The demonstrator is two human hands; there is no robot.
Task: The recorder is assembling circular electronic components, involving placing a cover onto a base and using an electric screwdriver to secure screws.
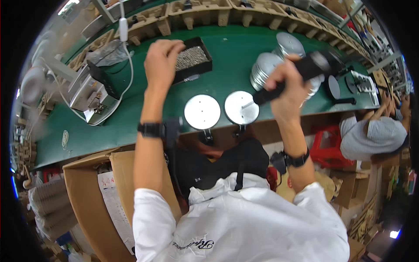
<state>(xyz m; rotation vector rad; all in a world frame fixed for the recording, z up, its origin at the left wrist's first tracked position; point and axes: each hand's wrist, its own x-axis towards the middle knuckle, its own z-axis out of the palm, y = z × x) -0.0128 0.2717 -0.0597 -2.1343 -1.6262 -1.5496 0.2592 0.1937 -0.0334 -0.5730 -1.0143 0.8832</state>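
My right hand [288, 83] is wrapped round a black electric screwdriver [316, 65], held slanting down to the left. Its bit points at the right one of two round white discs [248, 105], meeting or nearly meeting the face. The left disc [202, 112] lies beside it, with small holes in its face. Both have a dark arm at the table's near edge. My left hand [161, 59] is at the left side of a black box [205, 59] full of small metal screws [191, 57]. Its fingers are pinched together; whatever is between them is too small to see.
Stacks of silvery discs [264, 70] stand beyond the screwdriver on the green table [161, 118]. Cardboard trays [198, 15] line the far edge. A white device with a cable [94, 98] sits at left. An open carton [87, 196] is by my left arm; a person [373, 135] works at right.
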